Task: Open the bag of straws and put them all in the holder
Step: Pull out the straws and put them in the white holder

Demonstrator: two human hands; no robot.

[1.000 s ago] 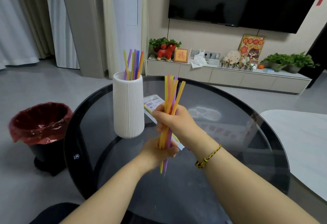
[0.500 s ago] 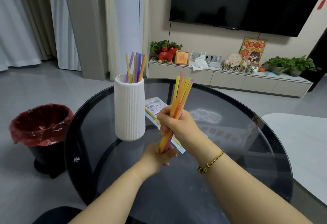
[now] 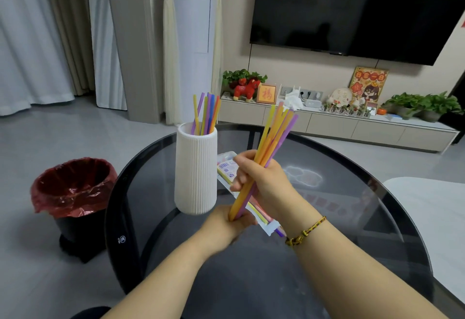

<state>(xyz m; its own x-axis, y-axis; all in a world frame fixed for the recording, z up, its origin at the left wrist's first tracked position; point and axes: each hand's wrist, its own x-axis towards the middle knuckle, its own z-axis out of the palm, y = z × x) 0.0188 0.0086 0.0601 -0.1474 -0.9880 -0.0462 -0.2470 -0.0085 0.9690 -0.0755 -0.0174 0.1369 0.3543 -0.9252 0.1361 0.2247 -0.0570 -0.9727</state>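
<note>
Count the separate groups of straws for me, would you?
3: one stands in the holder; one bundle is gripped by the left hand and right hand; some lie in the bag, partly hidden behind them.

A straw holder (image 3: 195,167) stands near the tabletop's (image 3: 352,230) far left edge, straws (image 3: 206,114) upright in it. The straw bag (image 3: 224,167) lies just right of it. Above the bag a bundle of straws (image 3: 274,137) tilts right, right grip (image 3: 261,180) around its middle, left grip (image 3: 226,223) at its lower end. A bin (image 3: 73,192) sits on the floor (image 3: 50,142), left of the tabletop.
</note>
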